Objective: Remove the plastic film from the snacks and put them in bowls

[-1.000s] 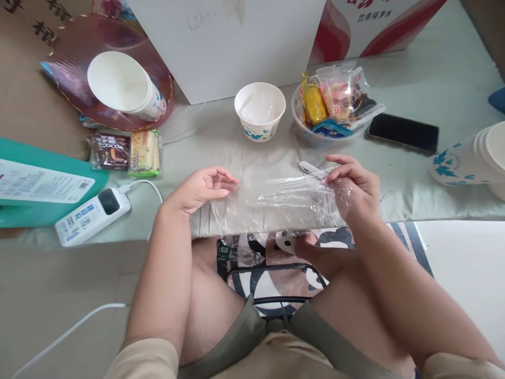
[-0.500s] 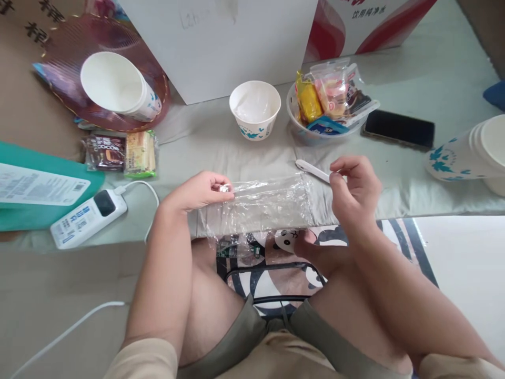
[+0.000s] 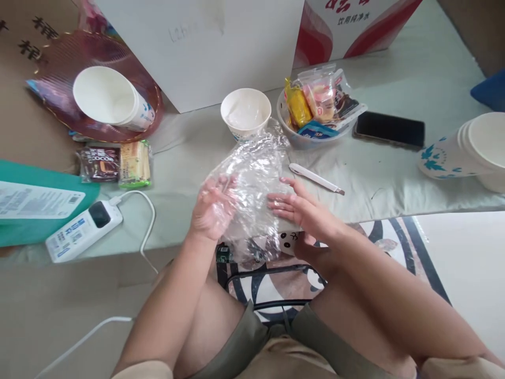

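A crumpled sheet or bag of clear plastic film [image 3: 256, 184] hangs between my hands at the table edge. Its upper part reaches up in front of a white paper cup [image 3: 245, 113]. My left hand [image 3: 214, 208] has its fingers curled in the film at the left, partly seen through it. At the film's right side, my right hand [image 3: 303, 210] is open, fingers stretched out and their tips against or very near the plastic. Just beyond that hand lies a slim white utility knife [image 3: 313, 178] on the cloth, a small brownish tip at its right end.
A bowl of wrapped snacks [image 3: 281, 118] and a black phone [image 3: 390, 130] are behind the knife. Stacked paper cups [image 3: 453, 152] lie at right. Left are a pink tray [image 3: 51, 68] with cups, snack packets [image 3: 134, 164] and a power bank [image 3: 83, 231]. Boxes [image 3: 221, 52] stand behind.
My right hand has let go of the knife, now lying on the cloth, and moved left to the film. My left hand has shifted right, and the film is bunched and raised higher.
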The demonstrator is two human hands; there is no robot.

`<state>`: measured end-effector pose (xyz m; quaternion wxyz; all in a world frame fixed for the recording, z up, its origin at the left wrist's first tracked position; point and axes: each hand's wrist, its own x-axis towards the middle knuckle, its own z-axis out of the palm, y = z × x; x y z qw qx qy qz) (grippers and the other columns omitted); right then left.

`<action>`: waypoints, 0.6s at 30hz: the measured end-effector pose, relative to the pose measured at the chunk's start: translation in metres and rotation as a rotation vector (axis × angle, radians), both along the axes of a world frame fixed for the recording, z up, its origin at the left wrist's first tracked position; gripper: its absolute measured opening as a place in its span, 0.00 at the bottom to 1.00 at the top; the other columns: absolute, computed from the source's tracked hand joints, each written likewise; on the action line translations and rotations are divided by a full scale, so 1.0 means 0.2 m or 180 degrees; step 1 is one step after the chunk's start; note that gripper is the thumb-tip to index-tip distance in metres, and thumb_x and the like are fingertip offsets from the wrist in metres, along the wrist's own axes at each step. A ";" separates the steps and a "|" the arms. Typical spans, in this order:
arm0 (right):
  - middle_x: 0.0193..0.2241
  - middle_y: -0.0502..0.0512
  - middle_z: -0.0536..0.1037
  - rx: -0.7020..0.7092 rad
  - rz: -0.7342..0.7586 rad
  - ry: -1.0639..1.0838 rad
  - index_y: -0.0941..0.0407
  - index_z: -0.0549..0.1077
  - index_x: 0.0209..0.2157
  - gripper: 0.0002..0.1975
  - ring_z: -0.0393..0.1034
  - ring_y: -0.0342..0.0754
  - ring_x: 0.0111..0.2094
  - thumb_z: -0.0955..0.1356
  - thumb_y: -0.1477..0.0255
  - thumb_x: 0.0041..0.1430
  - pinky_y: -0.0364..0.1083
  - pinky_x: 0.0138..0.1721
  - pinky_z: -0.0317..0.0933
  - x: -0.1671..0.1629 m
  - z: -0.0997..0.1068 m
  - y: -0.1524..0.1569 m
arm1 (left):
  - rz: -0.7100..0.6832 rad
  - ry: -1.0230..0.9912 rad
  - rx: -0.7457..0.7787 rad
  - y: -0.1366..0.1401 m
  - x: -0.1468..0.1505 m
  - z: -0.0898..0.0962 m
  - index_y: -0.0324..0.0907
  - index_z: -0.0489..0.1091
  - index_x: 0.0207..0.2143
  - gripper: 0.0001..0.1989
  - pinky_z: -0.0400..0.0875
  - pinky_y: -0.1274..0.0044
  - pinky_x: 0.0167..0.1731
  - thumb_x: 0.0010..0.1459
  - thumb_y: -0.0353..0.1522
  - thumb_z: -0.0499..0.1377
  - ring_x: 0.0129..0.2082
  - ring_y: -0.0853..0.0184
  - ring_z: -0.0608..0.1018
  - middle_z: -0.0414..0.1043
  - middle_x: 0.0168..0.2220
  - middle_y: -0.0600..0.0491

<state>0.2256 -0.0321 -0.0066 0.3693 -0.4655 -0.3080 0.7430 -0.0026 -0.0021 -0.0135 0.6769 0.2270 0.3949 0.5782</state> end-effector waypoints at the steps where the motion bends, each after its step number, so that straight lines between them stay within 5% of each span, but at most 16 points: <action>1: 0.53 0.61 0.80 -0.0011 -0.0112 0.0214 0.47 0.54 0.65 0.48 0.79 0.54 0.52 0.76 0.48 0.48 0.56 0.58 0.70 -0.01 0.00 0.01 | -0.0086 0.0174 -0.0080 -0.02 0.03 -0.01 0.42 0.67 0.24 0.23 0.75 0.84 0.28 0.33 0.33 0.79 0.42 0.67 0.83 0.77 0.35 0.58; 5: 0.49 0.59 0.82 0.0128 -0.0625 0.0460 0.43 0.44 0.70 0.55 0.79 0.59 0.53 0.73 0.41 0.49 0.61 0.56 0.70 0.00 0.01 0.05 | -0.0484 0.1101 -0.0019 -0.11 0.11 -0.06 0.42 0.64 0.29 0.21 0.77 0.82 0.32 0.41 0.31 0.76 0.40 0.66 0.84 0.77 0.37 0.55; 8: 0.44 0.57 0.83 0.0312 -0.0882 0.0031 0.43 0.37 0.73 0.61 0.81 0.59 0.48 0.75 0.46 0.49 0.62 0.53 0.72 0.00 0.03 0.05 | -0.0843 0.1350 0.0271 -0.15 0.12 -0.06 0.44 0.59 0.34 0.25 0.77 0.83 0.33 0.43 0.28 0.74 0.40 0.68 0.85 0.77 0.42 0.56; 14: 0.30 0.48 0.80 0.0639 -0.0549 -0.0454 0.49 0.37 0.75 0.60 0.80 0.54 0.34 0.76 0.64 0.52 0.63 0.51 0.73 0.00 0.04 0.00 | -0.1646 0.1058 0.0430 -0.12 0.05 -0.07 0.54 0.50 0.56 0.36 0.81 0.76 0.33 0.53 0.32 0.69 0.29 0.67 0.86 0.80 0.39 0.57; 18: 0.32 0.51 0.82 0.0733 -0.0429 -0.0838 0.50 0.35 0.76 0.55 0.81 0.54 0.34 0.72 0.65 0.58 0.62 0.49 0.74 0.01 0.03 0.00 | -0.1538 0.1433 0.0762 -0.10 0.04 -0.06 0.51 0.59 0.56 0.29 0.80 0.77 0.31 0.55 0.30 0.67 0.28 0.67 0.85 0.80 0.30 0.59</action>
